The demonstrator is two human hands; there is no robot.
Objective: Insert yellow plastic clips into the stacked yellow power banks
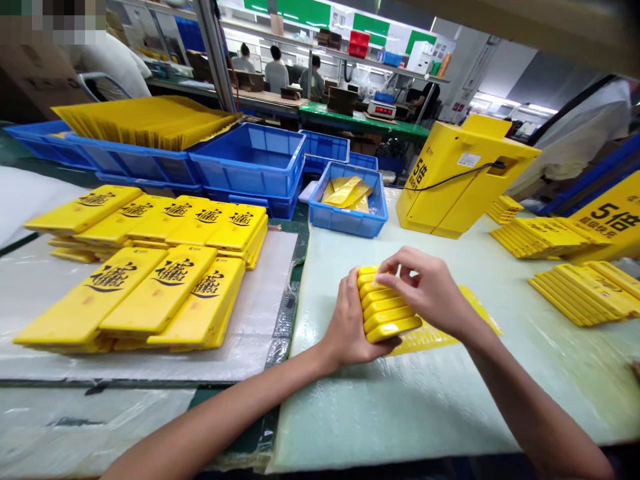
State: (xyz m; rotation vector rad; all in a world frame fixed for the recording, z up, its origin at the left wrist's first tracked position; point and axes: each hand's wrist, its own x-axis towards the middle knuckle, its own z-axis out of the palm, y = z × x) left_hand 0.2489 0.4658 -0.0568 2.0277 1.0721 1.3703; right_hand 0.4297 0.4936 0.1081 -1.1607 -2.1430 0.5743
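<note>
A stack of several yellow power banks (384, 313) stands on edge on the pale green mat (400, 407) in front of me. My left hand (350, 327) cups the stack from its left side and underneath. My right hand (430, 290) rests on top of the stack from the right, fingers curled over its far end. A flat yellow bag (440, 337) lies under and behind the stack, partly hidden by my right hand.
Flat yellow boxes with black characters (150, 293) lie in rows on plastic sheet at left. Blue bins (250, 160) stand behind, one (350, 217) holding yellow bags. A yellow charging cabinet (460, 177) and more yellow stacks (585, 290) sit at right. People work in the background.
</note>
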